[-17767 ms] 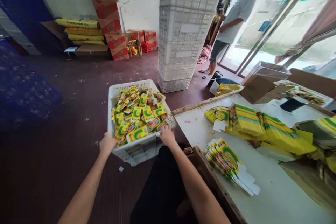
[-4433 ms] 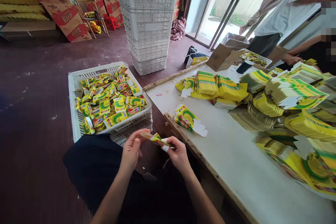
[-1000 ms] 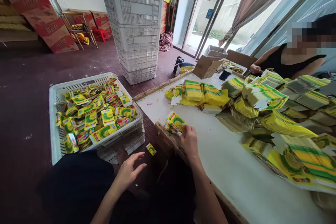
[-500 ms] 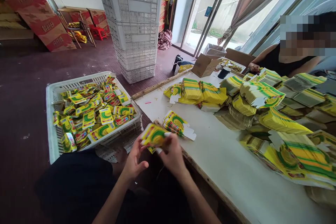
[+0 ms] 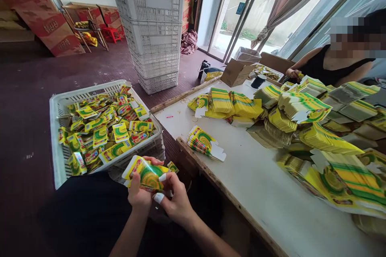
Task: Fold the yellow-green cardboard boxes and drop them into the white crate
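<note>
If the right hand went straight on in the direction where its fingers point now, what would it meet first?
The right hand would first meet the yellow-green carton it seems to be gripping. Beyond, the white crate seems in line, though depth is unclear.

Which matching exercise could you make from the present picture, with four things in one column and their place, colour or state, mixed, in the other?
Things:
1. Left hand and right hand
2. Crate at the near left
3. Low stool at the back
4. Small fan of cartons

Descriptions:
A. Red
B. Holding yellow-and-green packaging
C. On the white tabletop
D. Filled with small yellow boxes

Right pairs: 1-B, 2-D, 3-A, 4-C
</note>
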### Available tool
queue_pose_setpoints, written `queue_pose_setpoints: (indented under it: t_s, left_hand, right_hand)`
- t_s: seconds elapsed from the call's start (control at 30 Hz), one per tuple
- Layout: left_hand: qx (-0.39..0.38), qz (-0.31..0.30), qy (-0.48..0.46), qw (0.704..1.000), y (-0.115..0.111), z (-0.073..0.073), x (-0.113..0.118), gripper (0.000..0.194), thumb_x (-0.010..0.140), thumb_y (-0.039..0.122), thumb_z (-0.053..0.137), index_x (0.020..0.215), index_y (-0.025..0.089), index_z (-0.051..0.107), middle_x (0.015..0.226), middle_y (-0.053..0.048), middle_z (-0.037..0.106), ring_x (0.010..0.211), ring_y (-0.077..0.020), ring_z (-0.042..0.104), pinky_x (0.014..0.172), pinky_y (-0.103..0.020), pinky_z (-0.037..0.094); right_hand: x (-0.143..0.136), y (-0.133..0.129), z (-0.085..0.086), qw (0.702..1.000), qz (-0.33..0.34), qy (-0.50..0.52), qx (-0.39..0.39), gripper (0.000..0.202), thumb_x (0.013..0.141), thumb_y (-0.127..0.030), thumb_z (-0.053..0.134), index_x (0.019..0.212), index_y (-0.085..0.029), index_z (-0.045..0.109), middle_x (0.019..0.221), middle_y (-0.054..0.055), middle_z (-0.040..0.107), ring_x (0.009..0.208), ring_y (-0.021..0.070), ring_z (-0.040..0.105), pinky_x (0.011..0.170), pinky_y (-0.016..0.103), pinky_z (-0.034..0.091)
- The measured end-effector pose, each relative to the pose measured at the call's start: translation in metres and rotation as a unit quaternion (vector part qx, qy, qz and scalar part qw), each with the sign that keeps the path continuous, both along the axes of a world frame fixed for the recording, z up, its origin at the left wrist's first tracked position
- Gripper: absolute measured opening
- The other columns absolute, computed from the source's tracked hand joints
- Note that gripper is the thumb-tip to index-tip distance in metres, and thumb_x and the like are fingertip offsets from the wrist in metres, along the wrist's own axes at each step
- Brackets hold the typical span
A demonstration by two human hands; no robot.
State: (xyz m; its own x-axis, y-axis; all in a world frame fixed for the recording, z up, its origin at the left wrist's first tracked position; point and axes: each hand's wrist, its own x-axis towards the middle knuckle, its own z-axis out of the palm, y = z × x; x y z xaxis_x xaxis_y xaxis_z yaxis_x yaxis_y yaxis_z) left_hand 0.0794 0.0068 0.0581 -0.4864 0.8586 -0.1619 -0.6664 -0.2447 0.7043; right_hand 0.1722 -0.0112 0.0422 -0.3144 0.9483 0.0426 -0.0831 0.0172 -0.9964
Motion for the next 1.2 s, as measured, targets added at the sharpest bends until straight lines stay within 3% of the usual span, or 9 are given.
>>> queue_pose_setpoints:
  t_s: [0.13,0.27,0.4,0.47,0.53,0.67,0.83,1.03,1.2]
  left_hand:
    - [-0.046,-0.016,-0.063,0.997,0.001,0.002,0.001,0.045,0.053,0.049,0.081,0.076,0.019,0.058,0.064,0.003,0.054,0.06,-0.012,0.053,0.059,-0.025,0.051]
    - [-0.078,-0.004,-0.006,0.997,-0.001,0.0,0.003,0.049,0.053,0.057,0.08,0.071,0.02,0.054,0.059,0.006,0.049,0.055,-0.0092,0.047,0.055,-0.022,0.048]
    - [-0.051,-0.049,0.091,0.993,-0.006,-0.005,0.003,0.064,0.057,0.08,0.063,0.08,0.02,0.06,0.071,0.002,0.058,0.063,-0.0135,0.056,0.063,-0.028,0.053]
    - [-0.06,-0.078,0.1,0.99,-0.007,-0.007,0.002,0.066,0.056,0.079,0.064,0.085,0.02,0.064,0.081,-0.002,0.065,0.072,-0.0166,0.061,0.065,-0.028,0.054]
    - [-0.1,-0.102,0.098,0.985,-0.006,-0.01,0.001,0.059,0.053,0.068,0.076,0.082,0.018,0.067,0.081,-0.003,0.069,0.072,-0.0171,0.063,0.064,-0.026,0.053]
    - [-0.148,-0.089,0.12,0.978,-0.007,-0.015,0.0,0.049,0.052,0.057,0.08,0.077,0.017,0.068,0.067,0.001,0.066,0.061,-0.015,0.062,0.052,-0.023,0.05]
    - [-0.149,-0.065,0.144,0.976,-0.014,-0.018,0.0,0.04,0.059,0.054,0.077,0.072,0.018,0.065,0.065,0.002,0.066,0.061,-0.0152,0.062,0.045,-0.021,0.047]
    - [-0.125,-0.027,0.164,0.978,-0.012,-0.024,-0.009,0.04,0.058,0.05,0.079,0.08,0.018,0.069,0.075,-0.001,0.072,0.067,-0.017,0.065,0.06,-0.026,0.055]
    - [-0.132,-0.027,0.19,0.973,-0.009,-0.028,-0.024,0.039,0.051,0.049,0.082,0.071,0.017,0.071,0.071,-0.003,0.073,0.067,-0.0186,0.066,0.064,-0.028,0.056]
  right_hand:
    - [0.006,0.0,0.0,0.999,0.035,-0.029,0.007,0.031,0.066,-0.022,0.066,0.092,-0.023,0.049,0.072,-0.006,0.049,0.064,0.0109,0.044,0.062,0.024,0.04]
    - [0.003,0.0,-0.007,0.997,0.057,0.011,-0.048,0.049,0.063,-0.036,0.076,0.103,-0.024,0.05,0.073,-0.007,0.047,0.064,0.0107,0.043,0.058,0.022,0.037]
    - [0.005,0.009,-0.006,0.995,0.007,0.058,-0.082,0.053,0.059,-0.046,0.08,0.099,-0.025,0.052,0.069,-0.007,0.045,0.06,0.0109,0.043,0.056,0.022,0.036]
    - [0.011,0.015,0.001,0.993,-0.019,0.075,-0.089,0.048,0.06,-0.05,0.079,0.093,-0.024,0.055,0.071,-0.005,0.049,0.065,0.0125,0.048,0.061,0.024,0.041]
    - [0.018,0.021,0.009,0.991,-0.023,0.093,-0.097,0.046,0.061,-0.051,0.078,0.091,-0.023,0.058,0.075,-0.003,0.055,0.071,0.0141,0.053,0.069,0.027,0.045]
    - [0.022,0.022,0.014,0.991,-0.019,0.087,-0.099,0.038,0.064,-0.048,0.078,0.087,-0.023,0.063,0.075,-0.002,0.06,0.07,0.0141,0.055,0.071,0.028,0.047]
    - [0.018,0.02,0.002,0.997,-0.075,-0.012,-0.028,0.021,0.073,-0.041,0.071,0.07,-0.02,0.068,0.066,-0.001,0.061,0.063,0.0138,0.053,0.062,0.026,0.043]
    - [0.027,0.025,-0.001,0.988,-0.049,-0.116,0.092,0.015,0.08,-0.026,0.06,0.073,-0.022,0.073,0.062,-0.001,0.06,0.06,0.0134,0.052,0.056,0.025,0.04]
    - [0.035,0.023,-0.004,0.986,-0.024,-0.134,0.095,0.017,0.081,-0.021,0.058,0.089,-0.022,0.072,0.077,0.001,0.068,0.07,0.0156,0.06,0.064,0.026,0.047]
